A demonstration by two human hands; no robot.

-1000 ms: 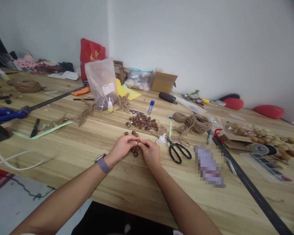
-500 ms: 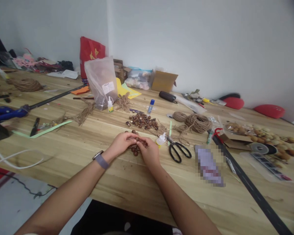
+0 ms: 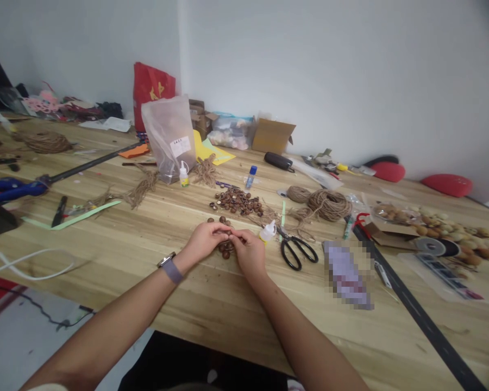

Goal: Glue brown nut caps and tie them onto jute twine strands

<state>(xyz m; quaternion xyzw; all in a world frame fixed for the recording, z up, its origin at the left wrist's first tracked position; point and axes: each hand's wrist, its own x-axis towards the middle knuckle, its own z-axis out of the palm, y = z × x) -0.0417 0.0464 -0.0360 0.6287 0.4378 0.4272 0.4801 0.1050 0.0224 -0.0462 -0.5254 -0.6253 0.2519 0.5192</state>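
My left hand [image 3: 206, 240] and my right hand [image 3: 248, 252] meet over a small cluster of glossy brown round nuts [image 3: 226, 254] on the wooden table. Both hands have thumb and fingers pinched together, tips nearly touching. Whatever they pinch is too small and covered to make out. Part of the cluster shows above and below the fingers. Just behind lies a heap of brown nut shell pieces [image 3: 238, 202]. A small white glue bottle [image 3: 268, 232] stands close to my right hand, with black-handled scissors [image 3: 297, 250] to its right.
Jute twine coils [image 3: 330, 205] lie at the back right. Farther back are a second glue bottle [image 3: 183, 175], a blue-capped glue stick [image 3: 251, 177] and a clear plastic bag [image 3: 169, 136]. An open cardboard box [image 3: 391, 236] and a black strip [image 3: 415, 315] are on the right.
Both hands stay over the nuts. The fingertips have shifted slightly and my left wrist has moved a little to the right.
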